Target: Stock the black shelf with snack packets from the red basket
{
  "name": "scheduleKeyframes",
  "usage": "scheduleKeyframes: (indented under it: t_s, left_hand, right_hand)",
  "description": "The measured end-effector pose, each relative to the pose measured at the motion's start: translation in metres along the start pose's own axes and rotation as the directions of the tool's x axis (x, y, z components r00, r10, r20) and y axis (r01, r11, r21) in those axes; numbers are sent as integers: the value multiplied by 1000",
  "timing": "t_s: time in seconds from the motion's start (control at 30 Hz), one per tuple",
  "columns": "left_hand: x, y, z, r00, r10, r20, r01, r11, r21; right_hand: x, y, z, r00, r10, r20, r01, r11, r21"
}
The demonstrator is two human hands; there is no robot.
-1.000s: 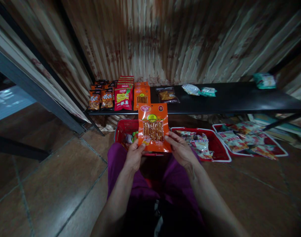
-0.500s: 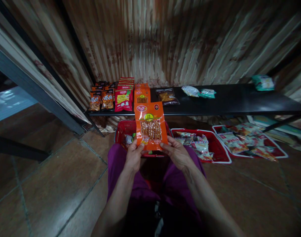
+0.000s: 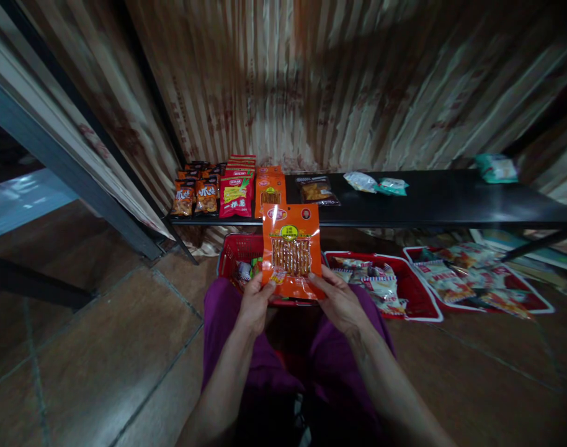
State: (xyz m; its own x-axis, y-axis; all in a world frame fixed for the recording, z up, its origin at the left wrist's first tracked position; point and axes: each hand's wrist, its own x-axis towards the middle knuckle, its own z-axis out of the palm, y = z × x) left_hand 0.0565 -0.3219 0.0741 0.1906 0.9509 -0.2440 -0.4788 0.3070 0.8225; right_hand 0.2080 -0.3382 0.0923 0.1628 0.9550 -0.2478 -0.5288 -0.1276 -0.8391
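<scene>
An orange snack packet with a clear window showing brown sticks is held upright in front of me. My left hand pinches its lower left corner, thumb on the front. At the lower right corner, my right hand grips it the same way. Behind the packet's top, similar orange packets stand on the black shelf. Below it, partly hidden by the packet and my knees, is a red basket with small packages inside.
Left on the shelf are red snack bags and small orange-black bags. A dark packet, white and green packages and a green bag lie rightward. Two more red baskets of packets sit on the floor at right.
The orange packet, in both hands, has come slightly down and to the right in view, away from the orange packets on the shelf. The whole view has shifted a little.
</scene>
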Motion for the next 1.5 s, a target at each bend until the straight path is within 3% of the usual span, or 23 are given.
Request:
scheduleKeyframes:
  t_s: [0.13, 0.23, 0.33, 0.4, 0.53, 0.73, 0.83, 0.97, 1.07, 1.17, 1.3, 1.5]
  left_hand:
    - [5, -5, 1, 999, 29, -20, -28, 998, 51]
    - [7, -8, 2, 986, 140, -95, -126, 982, 139]
    - [5, -6, 4, 918, 364, -156, -303, 899, 317]
    - [2, -4, 8, 880, 457, -126, -370, 828, 420]
    - [-2, -3, 15, 907, 417, -55, -344, 811, 473]
    - [2, -8, 15, 926, 371, -69, -311, 853, 418]
    - [0, -6, 13, 961, 276, -21, -258, 922, 290]
    - [-5, -4, 13, 978, 200, 61, -206, 972, 116]
    - [-4, -7, 10, 992, 128, -12, -128, 992, 20]
    - [1, -10, 6, 989, 69, -130, -78, 995, -65]
    - [6, -8, 2, 983, 28, -180, -60, 982, -178]
    - [6, 1, 6, 986, 42, -164, -84, 962, -258]
  right_hand:
    - [1, 3, 1, 999, -44, -16, 44, 999, -7]
    - [0, 6, 3, 998, -63, -12, 63, 998, -12]
    - [-1, 8, 7, 996, -91, -14, 91, 995, -31]
    - [-2, 9, 9, 992, -127, -8, 126, 990, -67]
    - [-3, 12, 13, 983, -185, 16, 185, 969, -166]
    - [-2, 20, 13, 964, -266, 17, 256, 904, -342]
    - [-4, 25, 16, 928, -362, 86, 354, 792, -498]
    - [-13, 30, 21, 823, -488, 291, 519, 437, -735]
    - [-19, 37, 25, 767, -521, 375, 545, 219, -809]
    - [-22, 43, 28, 740, -507, 443, 542, 60, -838]
    - [-24, 46, 30, 741, -453, 495, 553, -4, -833]
    - [-22, 42, 27, 759, -448, 472, 559, 77, -826]
